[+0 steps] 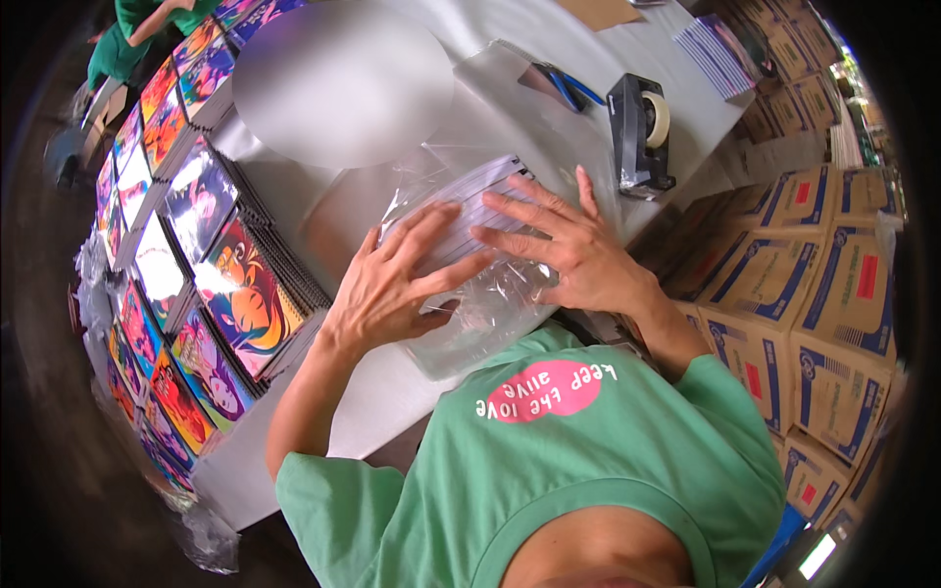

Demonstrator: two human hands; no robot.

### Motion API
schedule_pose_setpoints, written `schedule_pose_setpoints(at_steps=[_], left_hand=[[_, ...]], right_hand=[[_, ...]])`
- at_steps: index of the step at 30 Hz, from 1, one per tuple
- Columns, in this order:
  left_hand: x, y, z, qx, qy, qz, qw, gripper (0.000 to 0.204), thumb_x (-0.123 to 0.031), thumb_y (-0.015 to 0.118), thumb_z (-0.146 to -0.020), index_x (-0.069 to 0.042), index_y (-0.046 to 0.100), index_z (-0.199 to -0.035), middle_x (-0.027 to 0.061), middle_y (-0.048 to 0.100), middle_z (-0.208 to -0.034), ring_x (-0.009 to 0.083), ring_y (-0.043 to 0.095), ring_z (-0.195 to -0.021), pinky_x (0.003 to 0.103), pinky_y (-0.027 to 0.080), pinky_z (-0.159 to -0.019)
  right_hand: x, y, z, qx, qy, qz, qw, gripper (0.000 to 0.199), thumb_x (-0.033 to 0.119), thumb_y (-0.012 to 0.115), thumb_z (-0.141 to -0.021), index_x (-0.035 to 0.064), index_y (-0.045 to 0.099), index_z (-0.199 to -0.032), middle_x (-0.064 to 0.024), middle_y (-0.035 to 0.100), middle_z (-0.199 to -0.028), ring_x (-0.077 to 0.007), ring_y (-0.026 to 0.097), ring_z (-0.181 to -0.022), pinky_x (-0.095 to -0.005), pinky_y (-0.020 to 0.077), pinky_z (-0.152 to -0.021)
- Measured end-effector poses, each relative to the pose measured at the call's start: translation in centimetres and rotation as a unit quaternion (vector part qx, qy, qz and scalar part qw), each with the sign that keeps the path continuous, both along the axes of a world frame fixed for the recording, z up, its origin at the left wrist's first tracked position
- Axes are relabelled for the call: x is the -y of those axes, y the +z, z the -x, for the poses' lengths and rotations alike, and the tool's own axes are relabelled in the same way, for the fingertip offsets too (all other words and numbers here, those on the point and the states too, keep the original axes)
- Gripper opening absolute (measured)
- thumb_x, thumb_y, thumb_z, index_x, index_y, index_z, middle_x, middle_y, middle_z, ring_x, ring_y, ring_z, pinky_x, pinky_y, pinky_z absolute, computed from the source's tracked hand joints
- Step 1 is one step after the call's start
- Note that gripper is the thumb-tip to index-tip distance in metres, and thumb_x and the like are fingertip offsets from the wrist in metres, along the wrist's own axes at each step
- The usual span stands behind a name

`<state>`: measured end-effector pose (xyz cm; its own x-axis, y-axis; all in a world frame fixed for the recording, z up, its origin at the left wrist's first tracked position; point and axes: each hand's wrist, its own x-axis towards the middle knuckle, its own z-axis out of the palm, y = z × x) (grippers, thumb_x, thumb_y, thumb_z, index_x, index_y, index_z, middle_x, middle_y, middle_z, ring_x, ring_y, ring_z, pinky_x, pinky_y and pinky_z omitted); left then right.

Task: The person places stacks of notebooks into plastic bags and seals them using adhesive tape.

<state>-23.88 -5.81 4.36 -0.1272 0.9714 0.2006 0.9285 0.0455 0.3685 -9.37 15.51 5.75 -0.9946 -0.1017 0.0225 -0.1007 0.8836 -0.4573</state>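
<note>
A clear plastic bag (453,343) lies on the table in front of my body, with a stack of white, thin-lined sheets or booklets (470,196) in its far part. My left hand (387,289) rests on the bag's left side, its fingers spread toward the stack. From the right, my right hand (578,245) lies over the stack's right edge with fingers apart and thumb near the loose film. Neither hand is closed round anything. Wrinkles and glare on the film hide some of the contents.
A black tape dispenser (627,147) and blue-handled cutters (564,88) lie beyond my right hand. Stacks of colourful spiral notebooks (245,284) line the table's left side. Cardboard boxes (765,274) are piled on the right. Another person's green sleeve (116,54) shows far left.
</note>
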Motion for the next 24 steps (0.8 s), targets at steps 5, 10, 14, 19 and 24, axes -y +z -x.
schedule_pose_setpoints(at_steps=[5, 10, 14, 19, 24], left_hand=[[-1.0, 1.5, -0.8, 0.066, 0.035, 0.025, 0.997, 0.102, -0.026, 0.086, -0.047, -0.02, 0.041, -0.138, 0.0059, 0.035, -0.144, 0.0284, 0.04, -0.128, 0.048, 0.039, -0.099], [-0.8, 1.7, -1.0, 0.055, 0.057, 0.092, 0.993, 0.105, -0.024, 0.086, -0.046, -0.019, 0.039, -0.14, 0.003, 0.034, -0.147, 0.0285, 0.035, -0.131, 0.052, 0.026, -0.106], [-0.7, 3.3, -2.1, -0.057, 0.114, 0.124, 0.984, 0.106, -0.031, 0.086, -0.047, -0.027, 0.037, -0.141, -0.0022, 0.032, -0.148, 0.0295, 0.022, -0.138, 0.058, 0.008, -0.109], [-0.6, 3.0, -2.2, -0.032, 0.169, 0.134, 0.976, 0.11, -0.035, 0.088, -0.043, -0.037, 0.037, -0.14, -0.0047, 0.029, -0.15, 0.033, 0.006, -0.142, 0.062, -0.009, -0.107], [-0.9, 3.4, -3.0, -0.066, 0.177, 0.139, 0.972, 0.109, -0.036, 0.088, -0.042, -0.042, 0.038, -0.138, -0.005, 0.026, -0.151, 0.036, 0.004, -0.142, 0.065, -0.009, -0.105]], right_hand=[[0.0, -0.1, -0.3, 0.011, 0.055, 0.006, 0.998, 0.089, 0.025, 0.082, -0.061, 0.0267, 0.04, -0.139, 0.0019, 0.035, -0.147, -0.0169, 0.029, -0.137, -0.0665, 0.0103, -0.107], [-5.4, 0.6, -1.8, -0.116, 0.034, 0.348, 0.93, 0.08, 0.027, 0.082, -0.064, 0.008, 0.046, -0.133, -0.0111, 0.044, -0.14, -0.0189, 0.042, -0.128, -0.0432, 0.0319, -0.107], [-15.7, -4.7, -6.0, -0.163, -0.522, 0.197, 0.813, 0.051, 0.033, 0.071, -0.082, 0.0027, 0.056, -0.12, -0.0121, 0.055, -0.123, -0.0159, 0.053, -0.094, -0.033, 0.0433, -0.084], [-20.7, -9.5, -8.0, 0.095, -0.591, 0.374, 0.708, 0.057, 0.063, 0.063, -0.076, 0.0151, 0.065, -0.107, -0.0066, 0.05, -0.132, -0.0244, 0.037, -0.125, -0.0481, 0.0356, -0.093], [-20.0, -11.3, -7.5, 0.008, -0.524, 0.543, 0.656, 0.043, 0.052, 0.066, -0.079, 0.0172, 0.066, -0.103, -0.0022, 0.051, -0.127, -0.0219, 0.031, -0.127, -0.0558, 0.0194, -0.101]])
